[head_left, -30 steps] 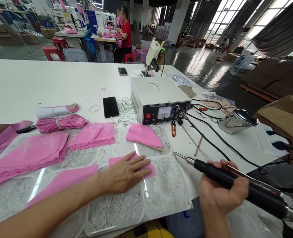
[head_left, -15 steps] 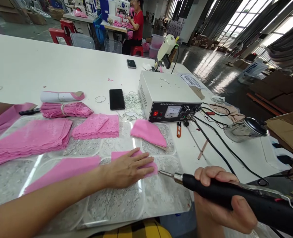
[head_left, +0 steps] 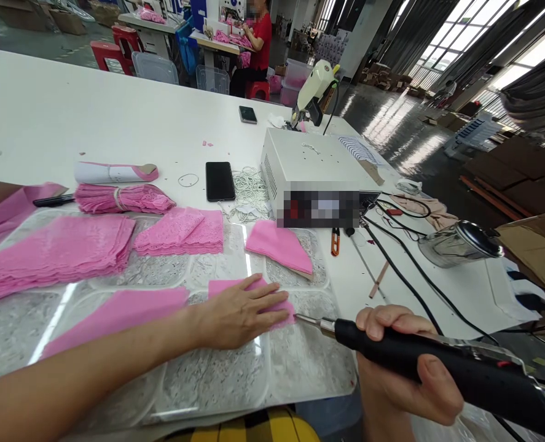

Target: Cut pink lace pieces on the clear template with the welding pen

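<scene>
My left hand (head_left: 238, 313) lies flat, fingers spread, on a small pink fabric piece (head_left: 219, 287), which shows past the fingers at its right end. My right hand (head_left: 410, 393) is wrapped round a black handheld ultrasonic cutter (head_left: 368, 344). Its thin metal tip meets the right edge of that piece, close to my left fingertips. Beneath is a clear-covered, stone-patterned mat (head_left: 309, 362). Another flat pink piece (head_left: 125, 313) runs partly under my left forearm. Behind my left hand lies a curved pink piece (head_left: 279, 245) with a brown edge below it.
Pink fabric stacks (head_left: 55, 245) and a tied pink bundle (head_left: 122, 199) lie left. A control box (head_left: 318, 153), phone (head_left: 220, 181), elastic loops (head_left: 250, 190) and orange snips (head_left: 335, 242) lie beyond. Cables (head_left: 405, 276) and a glass jar (head_left: 451, 245) are right. A person in red sits far back.
The cutter and my right hand have moved slightly left, bringing the tip against the fabric edge. My left hand stays in place. The whole view has shifted a little.
</scene>
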Available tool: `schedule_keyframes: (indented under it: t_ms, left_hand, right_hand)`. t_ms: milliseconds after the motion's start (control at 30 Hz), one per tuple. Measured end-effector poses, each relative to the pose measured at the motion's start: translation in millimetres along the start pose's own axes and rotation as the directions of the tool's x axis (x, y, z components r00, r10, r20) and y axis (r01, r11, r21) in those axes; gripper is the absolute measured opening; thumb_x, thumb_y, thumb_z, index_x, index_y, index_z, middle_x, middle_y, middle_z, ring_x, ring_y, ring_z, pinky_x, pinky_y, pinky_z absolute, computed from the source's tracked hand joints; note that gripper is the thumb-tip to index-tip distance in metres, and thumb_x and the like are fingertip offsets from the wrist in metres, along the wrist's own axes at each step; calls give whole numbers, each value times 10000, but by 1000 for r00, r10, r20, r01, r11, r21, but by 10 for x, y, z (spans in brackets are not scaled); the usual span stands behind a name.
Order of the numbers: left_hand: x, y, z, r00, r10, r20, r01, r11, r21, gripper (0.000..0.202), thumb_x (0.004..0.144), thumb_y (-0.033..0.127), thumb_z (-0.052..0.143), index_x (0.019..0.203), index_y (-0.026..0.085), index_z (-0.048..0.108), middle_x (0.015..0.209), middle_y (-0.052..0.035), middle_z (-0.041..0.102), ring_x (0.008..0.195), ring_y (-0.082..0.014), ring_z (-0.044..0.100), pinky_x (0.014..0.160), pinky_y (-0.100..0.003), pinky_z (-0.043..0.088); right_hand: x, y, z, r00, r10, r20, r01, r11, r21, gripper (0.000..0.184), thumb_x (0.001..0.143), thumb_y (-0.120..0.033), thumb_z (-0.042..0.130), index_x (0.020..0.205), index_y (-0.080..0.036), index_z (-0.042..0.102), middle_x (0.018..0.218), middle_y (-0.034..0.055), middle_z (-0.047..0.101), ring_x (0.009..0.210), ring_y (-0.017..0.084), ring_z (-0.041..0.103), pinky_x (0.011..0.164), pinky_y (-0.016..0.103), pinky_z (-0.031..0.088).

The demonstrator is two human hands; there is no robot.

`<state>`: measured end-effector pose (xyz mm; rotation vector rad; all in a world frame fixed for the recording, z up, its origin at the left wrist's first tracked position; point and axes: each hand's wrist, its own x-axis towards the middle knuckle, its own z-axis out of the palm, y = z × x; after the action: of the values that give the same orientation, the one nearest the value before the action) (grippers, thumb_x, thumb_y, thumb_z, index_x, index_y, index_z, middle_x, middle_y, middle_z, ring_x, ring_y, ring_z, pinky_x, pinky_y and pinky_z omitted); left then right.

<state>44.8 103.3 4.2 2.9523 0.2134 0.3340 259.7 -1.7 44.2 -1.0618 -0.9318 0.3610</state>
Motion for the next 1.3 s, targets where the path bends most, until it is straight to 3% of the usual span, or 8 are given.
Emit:
schedule_keyframes:
  t_ms: [833, 1000, 1300]
  left_hand:
    - [1, -12, 7, 1000, 19, -11, -19, 1000, 16, 359, 1032, 270, 349, 1343, 188, 509, 1389, -86, 538, 1306, -244, 452, 1127, -437, 243]
    - [2, -9, 15, 1000, 18, 4, -18, 1000, 25, 355, 1029, 273, 365, 1340, 195, 517, 1394, -87, 533, 1317, -245, 441, 1126, -441, 254]
    - [4, -21, 44, 999, 37, -18, -36, 999, 40, 341, 1030, 269, 355, 1302, 179, 540, 1392, -95, 529, 1300, -264, 452, 1108, -453, 267]
  right_hand:
    - [28, 13, -3, 1000, 18, 0, -18, 996, 83, 170, 719, -339, 474, 737, -199, 570, 691, 6, 506, 505, 120, 457, 502, 319, 428]
    - [48, 14, -2, 999, -7, 35, 1, 985, 172, 179, 682, -313, 508, 736, -172, 605, 684, 7, 552, 499, 113, 484, 497, 309, 442]
    - [42, -23, -57, 998, 12, -56, -1, 980, 198, 224, 637, -333, 498, 723, -163, 618, 681, 11, 561, 502, 115, 482, 484, 297, 409]
